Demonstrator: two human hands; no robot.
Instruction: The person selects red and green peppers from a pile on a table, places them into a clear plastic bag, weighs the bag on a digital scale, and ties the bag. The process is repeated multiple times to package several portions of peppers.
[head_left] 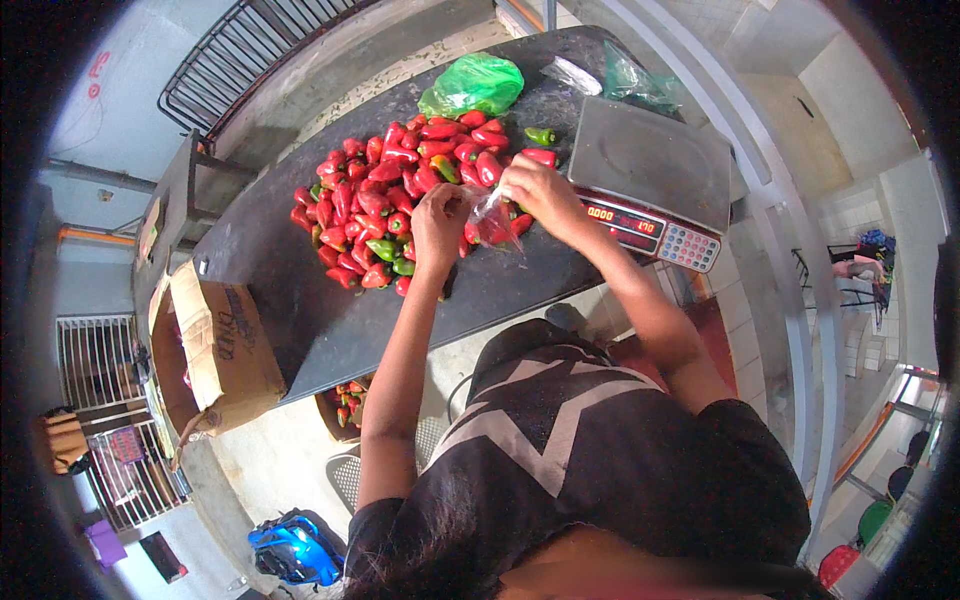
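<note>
A clear plastic bag (pixel 494 222) is stretched between my two hands, just above the near side of a pile of red peppers (pixel 375 203). My left hand (pixel 438 222) pinches its left side with curled fingers. On the other side, my right hand (pixel 541 196) is closed on the bag's upper right edge. Red shows through the film, but I cannot tell whether peppers are inside or behind it. A few green peppers (pixel 383 249) lie among the red ones. Right of my right hand stands a digital scale (pixel 650 160) with a bare metal plate and lit red digits.
A green plastic bag (pixel 473 85) lies behind the pile on the dark table (pixel 340 345). Thin crumpled plastic (pixel 573 75) rests near the scale. A cardboard box (pixel 225 345) stands at the table's left end. Below the near edge, another box (pixel 343 412) holds more peppers.
</note>
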